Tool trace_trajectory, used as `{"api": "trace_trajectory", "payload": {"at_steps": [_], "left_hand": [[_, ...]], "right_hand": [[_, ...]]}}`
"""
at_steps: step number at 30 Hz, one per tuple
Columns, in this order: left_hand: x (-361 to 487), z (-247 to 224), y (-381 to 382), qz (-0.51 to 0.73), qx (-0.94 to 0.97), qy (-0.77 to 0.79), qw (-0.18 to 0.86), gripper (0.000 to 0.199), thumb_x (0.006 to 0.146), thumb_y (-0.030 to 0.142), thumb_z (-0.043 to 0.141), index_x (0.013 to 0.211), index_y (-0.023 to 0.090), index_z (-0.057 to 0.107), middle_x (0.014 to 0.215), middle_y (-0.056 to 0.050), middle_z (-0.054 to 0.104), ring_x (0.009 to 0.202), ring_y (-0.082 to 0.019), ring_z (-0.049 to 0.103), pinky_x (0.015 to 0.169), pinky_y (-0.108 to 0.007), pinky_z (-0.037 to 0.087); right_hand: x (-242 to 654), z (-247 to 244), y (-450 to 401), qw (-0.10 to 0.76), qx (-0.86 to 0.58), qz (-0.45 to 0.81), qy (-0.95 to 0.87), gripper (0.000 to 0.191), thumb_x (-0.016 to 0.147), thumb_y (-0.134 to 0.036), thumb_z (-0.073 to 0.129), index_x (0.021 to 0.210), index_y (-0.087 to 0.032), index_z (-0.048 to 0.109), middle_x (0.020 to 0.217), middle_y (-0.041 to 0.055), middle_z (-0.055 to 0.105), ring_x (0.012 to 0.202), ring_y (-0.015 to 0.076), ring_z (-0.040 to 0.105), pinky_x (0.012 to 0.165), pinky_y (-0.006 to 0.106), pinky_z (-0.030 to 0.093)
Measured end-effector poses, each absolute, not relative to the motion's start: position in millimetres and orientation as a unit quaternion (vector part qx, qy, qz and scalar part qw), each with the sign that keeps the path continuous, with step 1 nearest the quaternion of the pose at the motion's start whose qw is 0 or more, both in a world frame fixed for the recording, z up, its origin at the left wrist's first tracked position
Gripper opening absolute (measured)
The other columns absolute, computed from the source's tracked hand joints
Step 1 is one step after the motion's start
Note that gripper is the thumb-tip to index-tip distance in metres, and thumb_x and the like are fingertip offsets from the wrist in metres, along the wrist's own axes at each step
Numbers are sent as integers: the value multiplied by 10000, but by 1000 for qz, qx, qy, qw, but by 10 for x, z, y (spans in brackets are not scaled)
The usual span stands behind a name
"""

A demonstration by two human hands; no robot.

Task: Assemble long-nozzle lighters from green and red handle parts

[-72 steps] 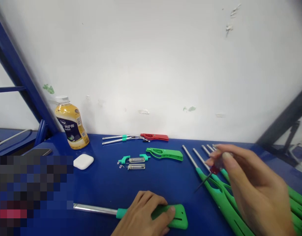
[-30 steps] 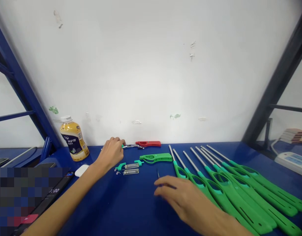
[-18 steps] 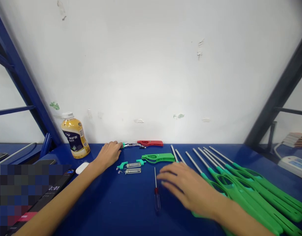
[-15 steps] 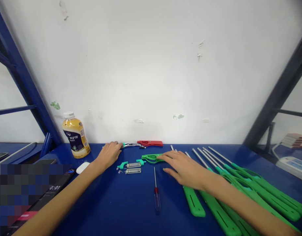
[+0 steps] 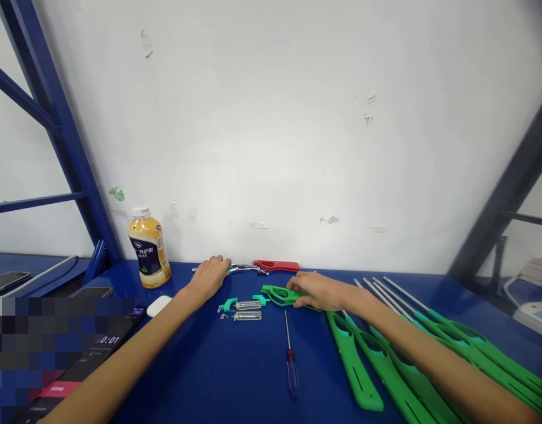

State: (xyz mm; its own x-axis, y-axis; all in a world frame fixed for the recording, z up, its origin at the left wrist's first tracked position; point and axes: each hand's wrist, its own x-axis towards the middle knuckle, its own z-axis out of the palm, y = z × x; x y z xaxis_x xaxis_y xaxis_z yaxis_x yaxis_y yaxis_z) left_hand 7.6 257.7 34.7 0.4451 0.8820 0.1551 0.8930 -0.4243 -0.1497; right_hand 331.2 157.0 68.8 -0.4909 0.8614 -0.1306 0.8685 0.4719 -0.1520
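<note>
At the back of the table my left hand [image 5: 212, 274] is closed over a thin metal lighter tube [image 5: 194, 270], whose end shows past the fingers. Wires lead from it toward a red lighter casing [image 5: 276, 265] by the wall. My right hand [image 5: 320, 288] has thumb and fingers closed on a green lighter casing [image 5: 280, 295] with an oval opening. In front of it lie clear fuel tanks [image 5: 248, 316], teal plastic triggers [image 5: 230, 304] and tiny metal bits. A screwdriver [image 5: 292, 374] with a clear handle and red collar points away from me.
Several green long-necked lighters [image 5: 359, 383] lie on the right, partly under my right forearm. On the left stand a yellow drink bottle [image 5: 149, 247], a white rounded case [image 5: 159, 305] and a phone [image 5: 94, 353]. The wall [image 5: 271, 147] rises behind the table.
My right hand has gone from reaching with spread fingers to gripping the green casing. My left hand stays at the metal tube. The whole view has shifted slightly.
</note>
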Motion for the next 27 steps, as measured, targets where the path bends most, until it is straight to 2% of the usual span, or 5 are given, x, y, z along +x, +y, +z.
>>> {"api": "trace_trajectory", "payload": {"at_steps": [10,18,22,25,27], "left_hand": [[79,538,2317,-86,-842,-519,124,382,1057,395,719,1370,184,658,1372,-109,686,1162,-268,718,978,-490,631],[-76,903,1898,-245,-809,-515,140,351,1064,386,712,1344,180,666,1320,-100,704,1109,-250,730,941,-462,642],[-151,927,1675,-347,-800,-466,152,298,1074,362,698,1304,175,678,1250,-84,723,1066,-233,736,925,-445,642],[-171,862,1556,-399,-803,-411,163,221,1110,314,624,1275,176,673,1145,-61,738,1042,-225,738,940,-438,632],[-170,810,1502,-415,-810,-379,167,191,1130,285,564,1267,193,661,1097,-51,743,1037,-224,738,954,-406,625]], "right_hand": [[3320,691,1522,3,489,-74,869,409,1043,-418,719,1382,-198,655,1390,106,680,1172,265,710,979,499,618],[3325,1062,1244,-47,501,-65,862,368,1058,-421,699,1349,-197,667,1326,95,705,1098,237,727,929,458,633],[3071,1127,727,-55,436,-64,896,281,1066,-421,692,1288,-249,685,1151,25,766,996,199,749,824,340,622],[2778,896,342,-23,357,-40,933,292,928,-359,865,1138,-228,710,1030,14,788,861,204,762,736,316,595],[2634,693,182,-4,312,-18,950,107,961,-223,805,996,-232,704,894,-17,771,760,186,743,665,313,563]]}}
